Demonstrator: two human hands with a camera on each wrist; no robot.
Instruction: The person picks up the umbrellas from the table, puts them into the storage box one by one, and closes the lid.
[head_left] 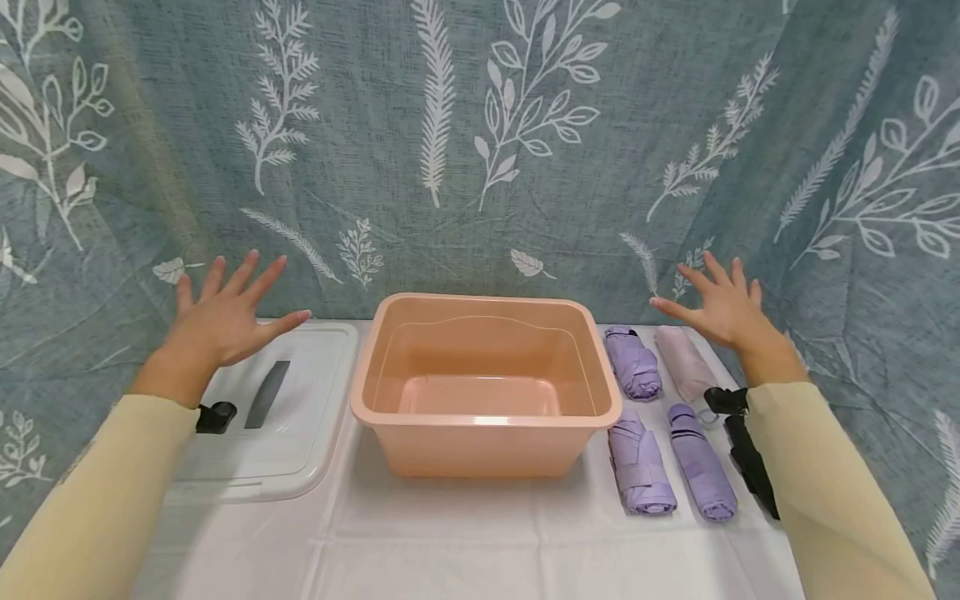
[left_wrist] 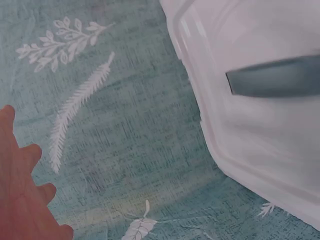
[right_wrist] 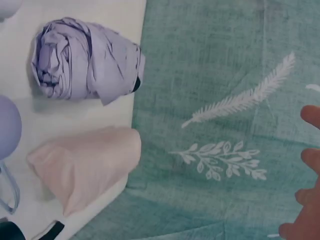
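Note:
My left hand (head_left: 225, 321) is raised with fingers spread, over the far left part of a white lid (head_left: 315, 417) that has a grey handle (head_left: 267, 395). On the right, my right hand (head_left: 723, 308) is also spread in the air, beyond a pink rolled bundle (head_left: 684, 362). Neither hand holds anything. Between them stands a peach plastic tub (head_left: 480, 450), its inside bare. Folded purple umbrellas lie right of it: one at the back (head_left: 633, 364), one in front (head_left: 641, 467) and one with a visible handle (head_left: 702, 467). A black folded item (head_left: 750, 462) is partly hidden by the right sleeve.
A white cloth (head_left: 435, 542) covers the table. Behind it hangs a green-blue curtain (head_left: 375, 125) with white leaf prints, close to the table's far edge. Each wrist carries a black strap, the left strap (head_left: 216, 417) and the right strap (head_left: 726, 401).

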